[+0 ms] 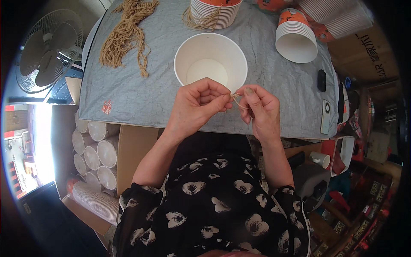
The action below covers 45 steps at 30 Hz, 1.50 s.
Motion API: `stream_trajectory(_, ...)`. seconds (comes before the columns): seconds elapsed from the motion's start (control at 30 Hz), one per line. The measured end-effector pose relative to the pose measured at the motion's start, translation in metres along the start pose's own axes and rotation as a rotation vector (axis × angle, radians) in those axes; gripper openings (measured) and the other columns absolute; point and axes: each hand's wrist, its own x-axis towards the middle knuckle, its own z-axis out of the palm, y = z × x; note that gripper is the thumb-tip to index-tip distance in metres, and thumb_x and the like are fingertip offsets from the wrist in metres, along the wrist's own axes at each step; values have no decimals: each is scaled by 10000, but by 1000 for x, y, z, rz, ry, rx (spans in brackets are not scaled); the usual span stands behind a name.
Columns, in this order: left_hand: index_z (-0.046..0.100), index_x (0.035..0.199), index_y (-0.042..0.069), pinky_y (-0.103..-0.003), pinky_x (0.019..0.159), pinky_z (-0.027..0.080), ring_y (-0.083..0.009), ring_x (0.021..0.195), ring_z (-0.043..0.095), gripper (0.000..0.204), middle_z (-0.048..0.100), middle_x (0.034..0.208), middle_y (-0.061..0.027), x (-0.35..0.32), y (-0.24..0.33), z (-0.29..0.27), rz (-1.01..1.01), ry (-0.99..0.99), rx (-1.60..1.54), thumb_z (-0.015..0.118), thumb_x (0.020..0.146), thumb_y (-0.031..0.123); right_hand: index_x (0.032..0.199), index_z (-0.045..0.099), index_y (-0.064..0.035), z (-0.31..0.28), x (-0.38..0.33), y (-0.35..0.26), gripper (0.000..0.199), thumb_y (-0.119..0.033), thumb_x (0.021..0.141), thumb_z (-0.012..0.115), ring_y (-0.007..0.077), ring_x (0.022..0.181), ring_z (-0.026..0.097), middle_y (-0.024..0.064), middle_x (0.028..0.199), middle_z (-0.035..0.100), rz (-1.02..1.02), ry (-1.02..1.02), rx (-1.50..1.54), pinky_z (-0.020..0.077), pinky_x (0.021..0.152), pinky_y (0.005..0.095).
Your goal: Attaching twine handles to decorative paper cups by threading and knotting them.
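Note:
A thin tan twine [235, 98] runs between my two hands, pinched at the near rim of a white paper tub. My left hand [199, 103] closes thumb and fingertips on one part of it. Just to its right, my right hand [260, 105] grips the other part, with a short loop showing between them. Whether the twine is knotted is too small to tell. The open white tub [188, 58] stands right behind my hands, its inside bare and its lower front hidden by my left hand.
A bundle of tan twine [124, 40] lies at the far left of the grey-covered table [158, 98]. Stacked tubs [222, 15] with twine draped on them stand at the back; another stack [295, 43] lies tipped at right. A fan [48, 60] stands left, boxed tubs [108, 153] below.

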Motion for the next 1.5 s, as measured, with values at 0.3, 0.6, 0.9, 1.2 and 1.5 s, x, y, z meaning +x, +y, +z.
stream_trajectory(0.3, 635, 1049, -46, -258, 817, 592, -141, 911, 720, 110, 721, 983, -99, 0, -1, 1, 56, -7, 29, 659, 957, 9, 893, 658, -14, 6, 2, -4, 342, -326, 1027, 610, 30, 559, 447, -37, 631, 521, -19, 30, -215, 334, 509, 191)
stream_trajectory(0.6, 633, 1044, -43, -261, 833, 588, -134, 907, 711, 98, 718, 973, -82, -4, -6, 3, 97, -8, 64, 655, 959, 0, 909, 663, -17, 8, 2, 1, 317, -310, 1020, 620, 3, 537, 359, -84, 628, 471, -112, 38, -269, 241, 479, 192)
stream_trajectory(0.9, 633, 1150, -42, -235, 767, 577, -134, 903, 712, 208, 716, 1053, -93, -4, 3, 1, 54, -37, 149, 669, 967, 51, 939, 656, 11, 7, 1, -4, 209, -185, 1011, 641, -10, 650, 479, -46, 722, 625, -153, -39, -308, 343, 562, 189)
stream_trajectory(1.2, 665, 1061, -37, -219, 602, 516, -57, 669, 613, 198, 643, 796, 0, 1, 17, 0, -73, -141, 309, 634, 997, 148, 938, 673, 1, 6, 3, -6, 150, -134, 996, 645, -14, 631, 454, -65, 719, 618, -159, 18, -220, 319, 556, 180)
stream_trajectory(1.5, 697, 1072, 7, -190, 535, 390, -4, 598, 492, 201, 575, 711, 65, 0, 13, -2, -75, -144, 237, 588, 999, 160, 940, 674, 3, 6, 2, -6, 154, -137, 998, 644, -13, 627, 458, -54, 716, 627, -172, 26, -252, 328, 558, 185)
